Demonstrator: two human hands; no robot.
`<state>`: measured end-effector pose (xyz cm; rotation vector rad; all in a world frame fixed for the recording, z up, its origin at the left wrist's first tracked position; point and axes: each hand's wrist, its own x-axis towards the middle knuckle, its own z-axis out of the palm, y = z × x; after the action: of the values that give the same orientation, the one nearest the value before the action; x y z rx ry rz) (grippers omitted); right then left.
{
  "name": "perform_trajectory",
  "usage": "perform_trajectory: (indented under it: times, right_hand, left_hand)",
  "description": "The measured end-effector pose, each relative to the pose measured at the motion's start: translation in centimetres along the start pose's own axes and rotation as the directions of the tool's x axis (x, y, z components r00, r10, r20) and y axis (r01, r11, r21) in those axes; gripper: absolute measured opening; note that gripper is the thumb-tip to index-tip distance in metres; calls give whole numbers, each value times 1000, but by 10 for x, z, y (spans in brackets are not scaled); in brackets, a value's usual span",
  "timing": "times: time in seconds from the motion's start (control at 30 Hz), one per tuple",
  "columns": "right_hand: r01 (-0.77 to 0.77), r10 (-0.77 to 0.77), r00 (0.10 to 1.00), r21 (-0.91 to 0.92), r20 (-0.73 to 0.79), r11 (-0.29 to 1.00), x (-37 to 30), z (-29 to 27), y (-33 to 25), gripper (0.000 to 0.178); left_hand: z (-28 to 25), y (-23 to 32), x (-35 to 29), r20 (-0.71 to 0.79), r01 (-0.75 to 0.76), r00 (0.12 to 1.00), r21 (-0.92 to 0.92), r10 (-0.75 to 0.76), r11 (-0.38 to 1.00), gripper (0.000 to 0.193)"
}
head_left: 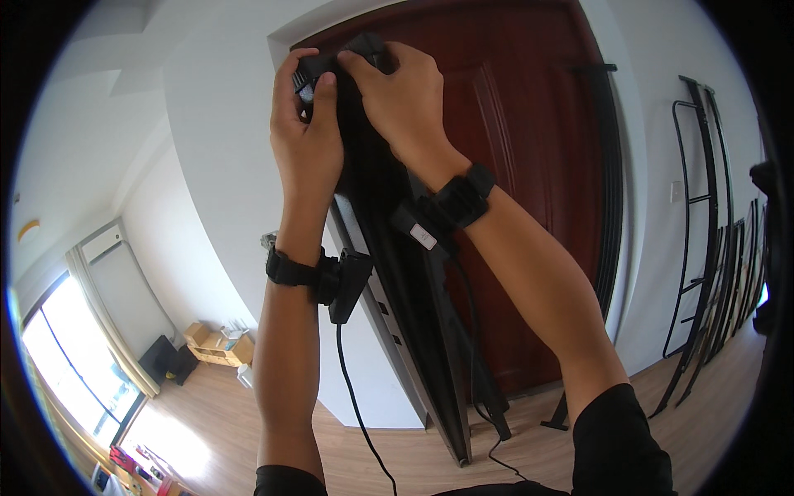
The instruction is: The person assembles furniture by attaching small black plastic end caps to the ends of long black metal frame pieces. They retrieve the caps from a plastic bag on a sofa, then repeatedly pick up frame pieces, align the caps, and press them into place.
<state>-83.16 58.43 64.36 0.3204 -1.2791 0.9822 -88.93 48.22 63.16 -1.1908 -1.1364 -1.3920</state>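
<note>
My left hand [306,124] is raised near the top of the view, thumb and fingers closed around a small black ribbed piece [308,69]. Just to its right, my right hand [407,99] is bent over a dark block-like part [364,48], its thumb pressed on the near side. Both parts sit at the upper end of a long black frame piece [405,273] that leans upright and runs down to the floor. Whether the two parts are joined to the frame cannot be made out. My right fingertips are hidden behind the dark part.
Each wrist wears a black strapped device [351,285] with a cable hanging from it. A dark red door [529,248] stands behind the frame. Black metal frames [703,207] lean on the right wall. Far left are a wooden low cabinet [225,347] and a bright window [70,355].
</note>
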Motion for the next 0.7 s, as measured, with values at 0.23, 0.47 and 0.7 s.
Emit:
perform_trajectory:
  times: [0.23, 0.47, 0.7]
  right_hand:
    - [19, -19, 1000, 33, -15, 999, 4, -5, 3, 30]
    - [58, -58, 998, -4, -32, 998, 1, -6, -6, 31]
    - [95, -95, 995, -21, -29, 995, -2, -8, -6, 29]
  left_hand:
    - [7, 2, -1, 2, -37, 999, -37, 37, 999, 32]
    - [4, 2, 2, 34, 39, 999, -50, -38, 998, 30]
    - [6, -1, 1, 30, 51, 998, -130, -47, 990, 29]
